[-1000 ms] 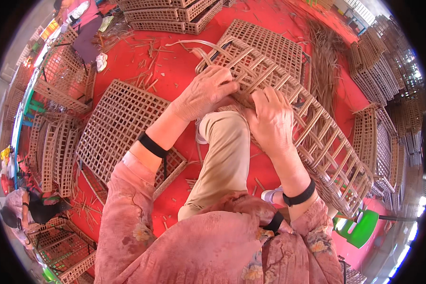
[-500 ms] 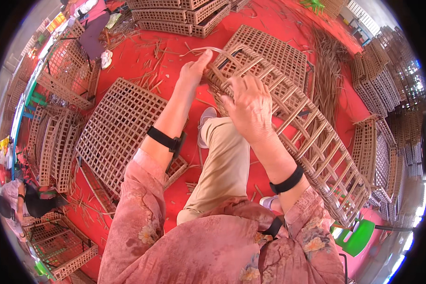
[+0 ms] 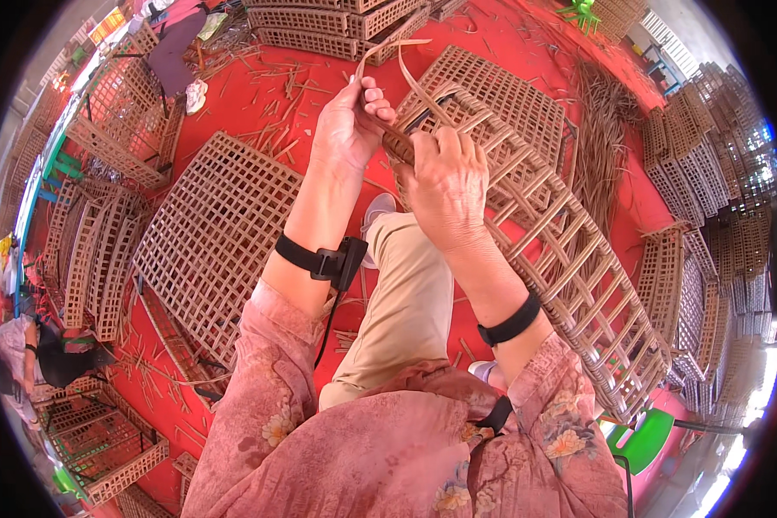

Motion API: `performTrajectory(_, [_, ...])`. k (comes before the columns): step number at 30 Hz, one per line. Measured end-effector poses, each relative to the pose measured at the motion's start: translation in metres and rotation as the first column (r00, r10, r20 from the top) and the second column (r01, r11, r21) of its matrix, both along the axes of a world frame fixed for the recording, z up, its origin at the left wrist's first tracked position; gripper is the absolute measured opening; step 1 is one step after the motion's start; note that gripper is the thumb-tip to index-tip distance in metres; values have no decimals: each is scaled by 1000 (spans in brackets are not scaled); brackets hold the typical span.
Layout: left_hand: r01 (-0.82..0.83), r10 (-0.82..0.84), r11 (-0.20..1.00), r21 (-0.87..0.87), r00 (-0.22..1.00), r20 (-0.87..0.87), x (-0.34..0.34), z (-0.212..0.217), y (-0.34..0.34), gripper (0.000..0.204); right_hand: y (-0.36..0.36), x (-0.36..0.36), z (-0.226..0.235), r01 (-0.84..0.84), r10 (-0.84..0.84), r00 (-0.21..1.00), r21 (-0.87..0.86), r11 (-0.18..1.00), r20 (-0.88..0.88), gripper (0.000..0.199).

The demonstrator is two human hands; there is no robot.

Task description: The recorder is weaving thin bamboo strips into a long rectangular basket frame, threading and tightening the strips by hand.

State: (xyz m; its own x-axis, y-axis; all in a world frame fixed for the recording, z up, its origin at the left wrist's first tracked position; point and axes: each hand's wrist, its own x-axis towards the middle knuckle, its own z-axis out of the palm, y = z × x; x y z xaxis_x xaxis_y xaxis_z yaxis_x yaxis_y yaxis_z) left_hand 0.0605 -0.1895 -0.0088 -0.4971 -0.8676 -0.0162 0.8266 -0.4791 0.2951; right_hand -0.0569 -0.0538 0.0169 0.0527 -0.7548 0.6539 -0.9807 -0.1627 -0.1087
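Note:
A woven cane tray-like frame with an open lattice slants from the middle toward the lower right. My right hand curls its fingers over the upper left corner of it. Just left of that corner, my left hand is closed, pinching a thin pale cane strip. The strip bends up above my fingers, and another length runs down to the frame's edge. Where it enters the weave is partly hidden by my hands.
A woven lattice panel lies to the left, another panel behind the frame. Stacked trays stand at the back, more trays at the right. Loose cane strands and scraps litter the red floor; a green stool is lower right.
My left hand has turned and its fingers have closed around the strip, which now arches higher. My right hand has shifted slightly left and down, staying at the frame's corner.

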Motion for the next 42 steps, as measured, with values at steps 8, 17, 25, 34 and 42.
performTrajectory(8, [-30, 23, 998, 58, 992, 122, 21, 31, 19, 24, -8, -1, -4, 13, -11, 999, 50, 999, -46, 28])
performTrajectory(17, [-159, 112, 973, 170, 961, 255, 28, 34, 26, 16, -1, -4, -5, -45, 44, 997, 16, 999, 57, 29])
performTrajectory(25, [-230, 185, 943, 242, 963, 194, 4, -12, -10, 19, 11, -3, -4, 9, -11, 999, 34, 999, 44, 39])
performTrajectory(34, [-296, 239, 939, 175, 928, 287, -6, -36, -15, 21, 21, -5, -7, 15, -21, 989, 42, 999, 149, 37])
performTrajectory(42, [-229, 163, 971, 74, 852, 497, -18, -78, -29, 27, 19, -4, -14, 82, -68, 988, 101, 991, -138, 27])
